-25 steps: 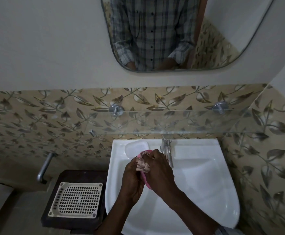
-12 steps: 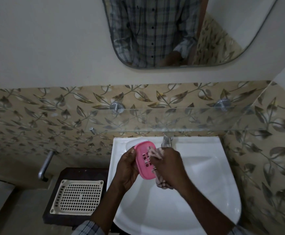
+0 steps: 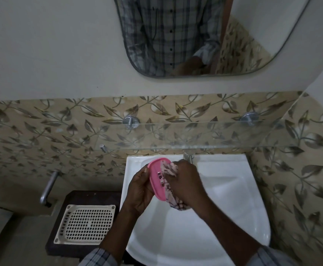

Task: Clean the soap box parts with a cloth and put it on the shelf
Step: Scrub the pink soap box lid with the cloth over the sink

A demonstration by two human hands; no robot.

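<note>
Head view: a clear glass shelf (image 3: 214,145) on two chrome brackets (image 3: 131,120) crosses the leaf-patterned wall tiles (image 3: 41,131) at mid-frame. It sits above the far rim of the white washbasin (image 3: 224,208), and its front edge partly hides the chrome tap (image 3: 189,156). A rounded mirror (image 3: 272,25) at the top reflects a checked shirt. At lower left a cream perforated tray (image 3: 85,224) lies flat on a small dark table (image 3: 91,196), with a bent metal pipe (image 3: 48,187) on the wall to its left.

Both hands meet over the far half of the basin, just below centre. The left hand (image 3: 139,191) grips the pink soap box part (image 3: 156,177), fingers curled behind it and thumb at its left edge, holding it tilted on edge with its slotted face toward the other hand. The right hand (image 3: 187,183) has its fingers bunched round a cloth (image 3: 169,169) and presses it against that face. The cloth covers the part's right side, and its tail hangs below the palm.

The part is a smooth oval of plastic with a raised rim and small rectangular slots. The cloth is pale pink with a dark print, crumpled. The basin is glossy.
</note>
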